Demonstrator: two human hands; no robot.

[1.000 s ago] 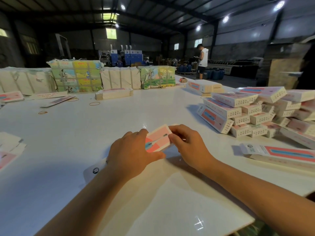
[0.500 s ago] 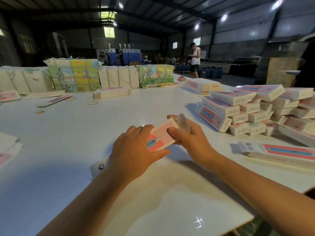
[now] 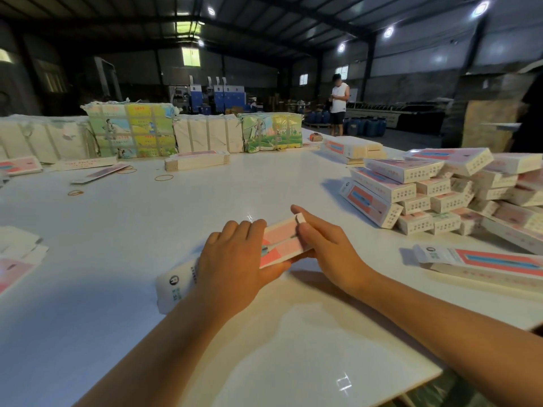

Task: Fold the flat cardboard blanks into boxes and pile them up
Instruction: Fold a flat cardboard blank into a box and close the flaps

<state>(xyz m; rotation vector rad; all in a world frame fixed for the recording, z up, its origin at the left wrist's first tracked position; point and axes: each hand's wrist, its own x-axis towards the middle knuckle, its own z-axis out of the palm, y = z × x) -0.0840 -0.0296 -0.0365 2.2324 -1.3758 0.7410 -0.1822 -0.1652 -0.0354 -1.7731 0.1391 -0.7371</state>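
The left hand (image 3: 235, 259) lies curled over the middle of the box (image 3: 279, 242), thumb along its near edge, holding it just above the desk (image 3: 205, 201). A second ago the card lay flatter under both hands; it has since lifted and squared into a sleeve. The right hand (image 3: 326, 245) now pinches the small end flap (image 3: 300, 218), which was standing up half a second ago, so the far end looks close to being tucked shut. The pile (image 3: 440, 195) of finished boxes waits well to the right.
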